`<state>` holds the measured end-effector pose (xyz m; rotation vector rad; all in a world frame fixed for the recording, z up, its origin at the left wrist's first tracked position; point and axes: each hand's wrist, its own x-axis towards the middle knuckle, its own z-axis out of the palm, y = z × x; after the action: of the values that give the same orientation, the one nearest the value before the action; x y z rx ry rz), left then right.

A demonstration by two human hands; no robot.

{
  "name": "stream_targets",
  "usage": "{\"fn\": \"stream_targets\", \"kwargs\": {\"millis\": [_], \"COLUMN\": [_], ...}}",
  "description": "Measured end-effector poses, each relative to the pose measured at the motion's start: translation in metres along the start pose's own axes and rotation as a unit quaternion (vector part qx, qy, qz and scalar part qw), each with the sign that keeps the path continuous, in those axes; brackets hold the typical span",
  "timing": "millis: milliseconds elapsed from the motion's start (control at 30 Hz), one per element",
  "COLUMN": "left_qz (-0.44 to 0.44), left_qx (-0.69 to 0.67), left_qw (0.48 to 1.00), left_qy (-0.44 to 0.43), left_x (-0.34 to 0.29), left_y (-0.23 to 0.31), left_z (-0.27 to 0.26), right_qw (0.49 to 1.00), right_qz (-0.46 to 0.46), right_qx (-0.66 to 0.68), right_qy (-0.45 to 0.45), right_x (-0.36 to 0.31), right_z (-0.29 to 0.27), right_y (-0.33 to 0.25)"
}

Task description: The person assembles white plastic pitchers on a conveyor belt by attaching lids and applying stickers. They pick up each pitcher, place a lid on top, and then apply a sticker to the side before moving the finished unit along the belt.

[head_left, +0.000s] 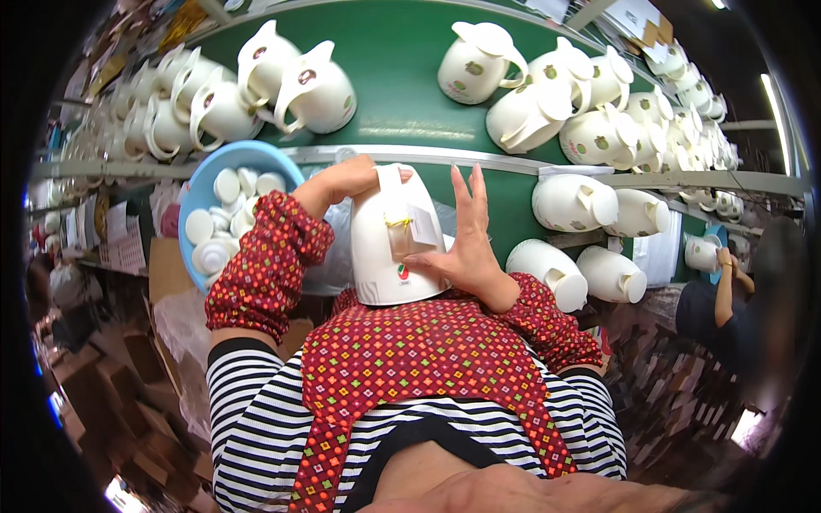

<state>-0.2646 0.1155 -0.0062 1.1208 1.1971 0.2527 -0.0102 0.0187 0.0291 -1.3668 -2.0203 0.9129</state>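
A white vacuum jug is tilted against my lap, right in front of me. My left hand is closed round the handle at its upper end, with the fingertips partly hidden. A yellow tie fastens a white paper tag to the jug. Below the tag is a small red and green sticker. My right hand is open at the jug's right side, its fingers stretched upward and apart. The right thumb lies against the jug's wall just above the sticker.
Left of me stands a light blue basin of white round stoppers. White jugs line the green bench at both sides. Several more jugs lie on their sides at my right. Another person works at the far right.
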Motion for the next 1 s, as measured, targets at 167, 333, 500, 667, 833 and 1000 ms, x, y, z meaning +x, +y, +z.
{"fn": "stream_targets", "kwargs": {"millis": [167, 333, 500, 667, 833, 1000], "left_qz": [0.004, 0.299, 0.257, 0.319, 0.377, 0.18], "left_qx": [0.05, 0.278, 0.26, 0.297, 0.46, 0.642], "left_qw": [0.989, 0.803, 0.794, 0.829, 0.686, 0.702], "left_qy": [0.139, 0.435, 0.486, 0.349, 0.42, 0.25], "left_x": [0.033, 0.099, 0.175, 0.142, 0.058, 0.003], "left_y": [0.036, 0.048, 0.032, 0.043, 0.027, -0.024], "left_z": [-0.001, 0.037, 0.044, 0.045, -0.132, -0.24], "right_qw": [0.991, 0.983, 0.989, 0.985, 0.972, 0.926], "right_qz": [-0.019, -0.045, -0.034, -0.029, 0.01, 0.065], "right_qx": [-0.001, -0.041, -0.035, 0.053, 0.181, 0.342], "right_qy": [0.13, 0.171, 0.141, 0.161, 0.147, 0.146], "right_x": [0.008, 0.007, 0.014, 0.022, 0.022, 0.028], "right_z": [-0.045, -0.069, -0.06, -0.06, -0.068, -0.076], "right_y": [0.02, 0.031, 0.022, 0.025, 0.024, -0.003]}}
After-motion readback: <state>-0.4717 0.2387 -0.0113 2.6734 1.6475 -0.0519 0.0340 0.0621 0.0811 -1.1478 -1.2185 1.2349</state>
